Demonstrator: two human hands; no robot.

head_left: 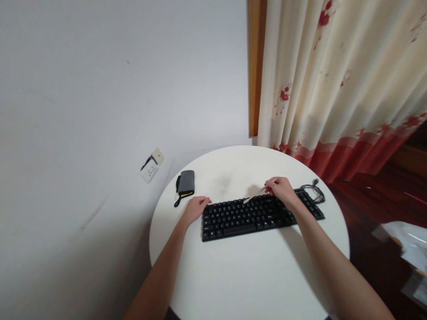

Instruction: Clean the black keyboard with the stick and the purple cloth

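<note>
A black keyboard lies flat on a round white table. At its upper left corner rests my left hand, the fingers bent together against the edge. My right hand is above the keyboard's right part, pinching a slim pale brush between thumb and fingers. The brush slants down to the left, and its wider whitish tip meets the top rows of keys near the middle. Whether the tip is bristle or cotton is too small to tell.
A grey folded pouch with a yellow edge and black loop lies at the table's back left. The keyboard's coiled black cable is at the right. Wall sockets are at the left, a floral curtain behind, white plastic at lower right.
</note>
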